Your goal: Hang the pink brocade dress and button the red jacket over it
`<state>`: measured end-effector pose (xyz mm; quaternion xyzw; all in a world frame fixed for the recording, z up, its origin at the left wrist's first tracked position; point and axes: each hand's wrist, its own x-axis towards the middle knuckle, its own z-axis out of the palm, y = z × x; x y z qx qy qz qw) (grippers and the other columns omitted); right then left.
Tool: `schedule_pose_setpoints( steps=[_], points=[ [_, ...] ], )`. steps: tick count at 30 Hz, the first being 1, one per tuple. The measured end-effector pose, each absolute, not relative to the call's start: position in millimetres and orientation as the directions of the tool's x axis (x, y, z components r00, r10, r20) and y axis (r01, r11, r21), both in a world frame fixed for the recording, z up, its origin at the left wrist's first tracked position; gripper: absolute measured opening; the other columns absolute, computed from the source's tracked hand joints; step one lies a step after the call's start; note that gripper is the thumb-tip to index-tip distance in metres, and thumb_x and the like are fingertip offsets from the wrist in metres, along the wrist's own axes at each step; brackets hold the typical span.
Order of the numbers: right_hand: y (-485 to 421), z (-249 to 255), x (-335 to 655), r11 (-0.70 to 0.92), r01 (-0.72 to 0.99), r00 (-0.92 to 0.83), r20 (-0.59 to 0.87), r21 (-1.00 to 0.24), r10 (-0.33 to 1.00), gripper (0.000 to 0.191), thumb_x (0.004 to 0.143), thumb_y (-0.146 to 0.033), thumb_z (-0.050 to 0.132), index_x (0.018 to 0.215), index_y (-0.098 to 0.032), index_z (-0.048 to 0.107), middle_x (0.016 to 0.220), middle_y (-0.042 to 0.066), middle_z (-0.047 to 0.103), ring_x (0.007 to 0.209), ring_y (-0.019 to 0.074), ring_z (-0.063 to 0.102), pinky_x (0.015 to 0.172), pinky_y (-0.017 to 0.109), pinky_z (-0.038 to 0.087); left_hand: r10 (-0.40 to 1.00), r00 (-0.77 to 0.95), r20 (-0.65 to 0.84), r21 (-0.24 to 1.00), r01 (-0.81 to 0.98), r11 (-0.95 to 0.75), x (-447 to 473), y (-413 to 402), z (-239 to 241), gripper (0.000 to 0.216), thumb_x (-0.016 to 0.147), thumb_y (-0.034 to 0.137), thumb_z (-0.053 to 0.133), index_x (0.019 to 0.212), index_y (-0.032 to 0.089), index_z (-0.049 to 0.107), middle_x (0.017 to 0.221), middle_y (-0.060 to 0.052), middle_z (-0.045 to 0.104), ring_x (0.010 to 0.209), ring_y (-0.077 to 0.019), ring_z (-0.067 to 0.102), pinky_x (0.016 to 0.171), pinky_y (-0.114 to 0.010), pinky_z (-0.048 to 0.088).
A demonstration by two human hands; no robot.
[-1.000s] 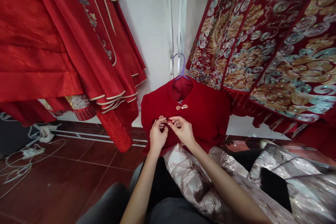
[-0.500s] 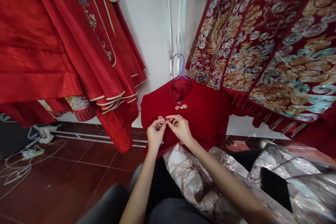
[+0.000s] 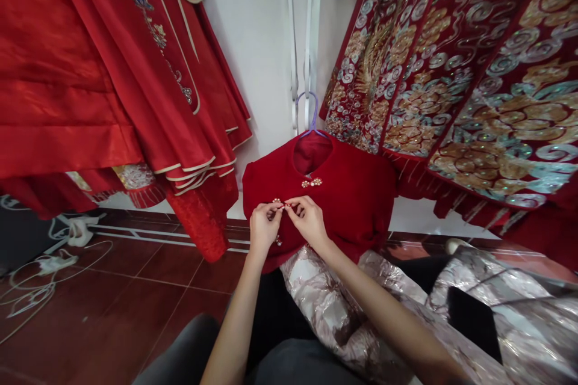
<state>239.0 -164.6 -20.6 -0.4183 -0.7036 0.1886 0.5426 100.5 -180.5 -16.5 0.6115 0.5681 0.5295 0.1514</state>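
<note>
A dark red jacket (image 3: 356,183) hangs on a purple hanger (image 3: 312,113) in front of me. One gold and pearl button fastening (image 3: 311,183) spans its front just below the neckline. Lower down, my left hand (image 3: 265,227) pinches another such button fastening (image 3: 276,201) at the jacket's front edge, a bit of its gold showing above the fingers. My right hand (image 3: 309,220) pinches beside it, its fingertips almost meeting the left ones. The small part between the fingertips is mostly covered. Another gold ornament (image 3: 278,240) shows just below my left hand.
Red garments with pale piping (image 3: 180,84) hang at the left, and a heavily embroidered red garment (image 3: 451,84) at the right. Shiny pale patterned fabric (image 3: 325,301) lies over my lap, a dark flat object (image 3: 474,322) on it. White cables (image 3: 36,289) lie on the tiled floor.
My left hand has shifted slightly left and up, its fingers more bunched, and the gold ornament below it shows more. The right hand keeps its pinch nearly in place.
</note>
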Motion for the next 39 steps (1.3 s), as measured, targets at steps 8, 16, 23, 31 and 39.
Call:
schedule_pose_setpoints(
  steps=[8, 16, 23, 31, 39],
  points=[
    [-170.1, -6.3, 248.4, 0.509, 0.224, -0.134, 0.491, -0.831, 0.861, 0.017, 0.081, -0.026, 0.058, 0.094, -0.019, 0.066, 0.087, 0.005, 0.067, 0.072, 0.0135, 0.062, 0.067, 0.025, 0.053, 0.847, -0.141, 0.513, 0.792, 0.459, -0.403, 101.5, -192.9, -22.1, 0.028, 0.081, 0.020, 0.059, 0.109, 0.018, 0.060, 0.098, -0.008, 0.063, 0.091, -0.0166, 0.062, 0.083, -0.032, 0.051],
    [-227.4, -12.6, 316.7, 0.375, 0.418, -0.293, 0.268, -0.827, 0.918, 0.018, 0.083, -0.033, 0.057, 0.093, -0.021, 0.064, 0.075, 0.001, 0.066, 0.064, 0.0138, 0.063, 0.061, 0.026, 0.052, 0.883, -0.274, 0.381, 0.858, 0.461, -0.226, 104.1, -259.9, -54.5, 0.017, 0.077, 0.028, 0.062, 0.090, 0.018, 0.057, 0.086, -0.004, 0.062, 0.076, -0.0156, 0.063, 0.071, -0.030, 0.054],
    [-236.7, -44.9, 313.2, 0.299, 0.374, -0.192, 0.242, -0.878, 0.951, 0.020, 0.078, -0.034, 0.065, 0.090, -0.019, 0.059, 0.088, 0.005, 0.067, 0.083, 0.0165, 0.065, 0.067, 0.025, 0.055, 0.888, -0.302, 0.347, 0.901, 0.369, -0.227, 118.9, -260.1, -69.2, 0.020, 0.075, 0.025, 0.066, 0.093, 0.018, 0.061, 0.090, -0.005, 0.068, 0.080, -0.0149, 0.066, 0.079, -0.031, 0.056],
    [-233.9, -49.3, 297.0, 0.297, 0.364, -0.191, 0.241, -0.883, 0.951, 0.018, 0.074, -0.030, 0.069, 0.086, -0.017, 0.066, 0.077, 0.003, 0.067, 0.071, 0.0149, 0.065, 0.068, 0.025, 0.054, 0.882, -0.363, 0.301, 0.940, 0.268, -0.210, 117.8, -254.8, -77.4, 0.022, 0.075, 0.029, 0.068, 0.093, 0.017, 0.067, 0.090, -0.007, 0.071, 0.081, -0.0163, 0.068, 0.079, -0.031, 0.057],
    [-240.7, -6.5, 288.9, 0.197, 0.158, -0.335, 0.136, -0.967, 0.932, 0.028, 0.068, -0.038, 0.075, 0.087, -0.018, 0.070, 0.079, 0.003, 0.071, 0.074, 0.0155, 0.066, 0.070, 0.025, 0.054, 0.899, -0.390, 0.202, 0.979, 0.089, -0.181, 115.8, -251.2, -75.6, 0.024, 0.064, 0.020, 0.072, 0.087, 0.014, 0.067, 0.080, -0.007, 0.071, 0.075, -0.0171, 0.069, 0.073, -0.029, 0.058]
  ],
)
